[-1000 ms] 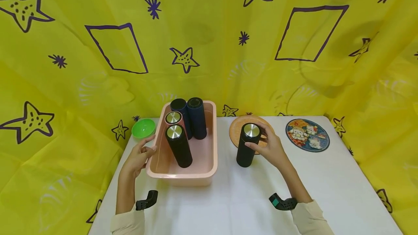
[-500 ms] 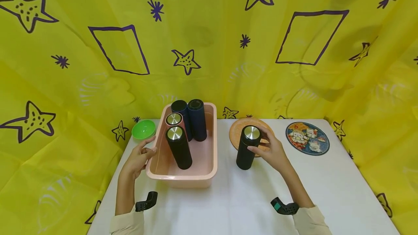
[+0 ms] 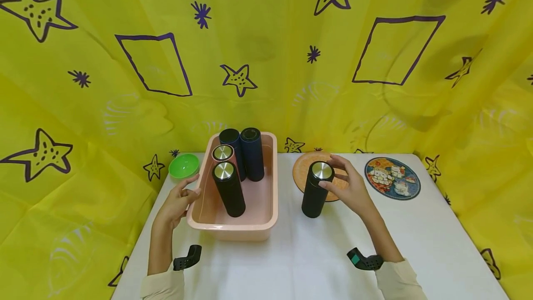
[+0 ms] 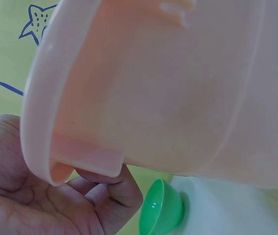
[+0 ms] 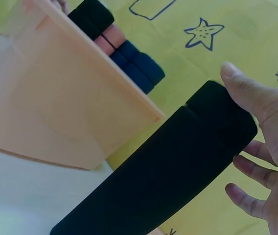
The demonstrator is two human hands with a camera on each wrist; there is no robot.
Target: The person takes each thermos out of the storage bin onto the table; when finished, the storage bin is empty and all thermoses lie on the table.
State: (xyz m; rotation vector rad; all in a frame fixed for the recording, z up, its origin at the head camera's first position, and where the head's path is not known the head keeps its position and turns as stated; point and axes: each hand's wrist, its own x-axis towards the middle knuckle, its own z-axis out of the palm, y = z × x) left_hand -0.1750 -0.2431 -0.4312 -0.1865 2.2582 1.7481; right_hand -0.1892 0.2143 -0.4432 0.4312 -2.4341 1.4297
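Observation:
In the head view, my left hand (image 3: 175, 205) grips the left rim of a pink plastic tub (image 3: 273, 198). The left wrist view shows its fingers (image 4: 124, 196) curled under the rim's edge. Inside the tub stand a black vacuum flask (image 3: 230, 196), a pink one (image 3: 223, 153) and two dark blue ones (image 3: 252, 156). Right of the tub, another black vacuum flask (image 3: 315, 196) with a silver lid stands upright on the table. My right hand (image 3: 351, 186) is loosely spread around its top, thumb (image 5: 239, 81) beside the cap and the lower fingers spread apart.
A green bowl (image 3: 183, 165) sits behind the tub's left side. An orange round mat (image 3: 300, 170) lies behind the standing flask, and a blue patterned mat (image 3: 392, 178) further right. A yellow curtain (image 3: 266, 36) hangs around the white table (image 3: 283, 267).
My right hand has loosened and shifted slightly right at the flask's top, its thumb drawn back. The flask, the tub and my left hand keep their places; the head view has tilted slightly.

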